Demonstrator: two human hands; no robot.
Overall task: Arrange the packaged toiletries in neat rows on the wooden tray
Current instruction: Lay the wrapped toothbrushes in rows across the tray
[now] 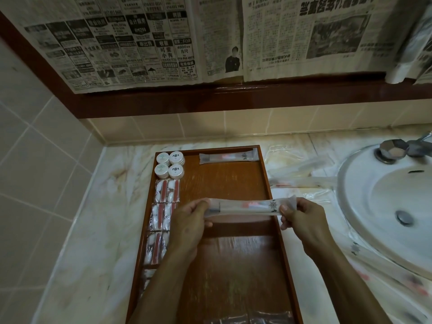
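Observation:
A wooden tray (230, 183) lies lengthwise on the marble counter. Above its middle I hold a long clear toothbrush packet (247, 206) level, my left hand (187, 226) pinching its left end and my right hand (301, 218) its right end. Another toothbrush packet (228, 157) lies across the tray's far end. Small round white soaps (170, 164) fill the far left corner. Below them, cotton packets (162, 211) with red strips run in a column down the left side.
More clear toothbrush packets (301, 181) lie loose on the counter between tray and white sink (383, 206). A tap (395, 149) stands at the sink's far edge. Newspaper covers the mirror above; tiled wall on the left.

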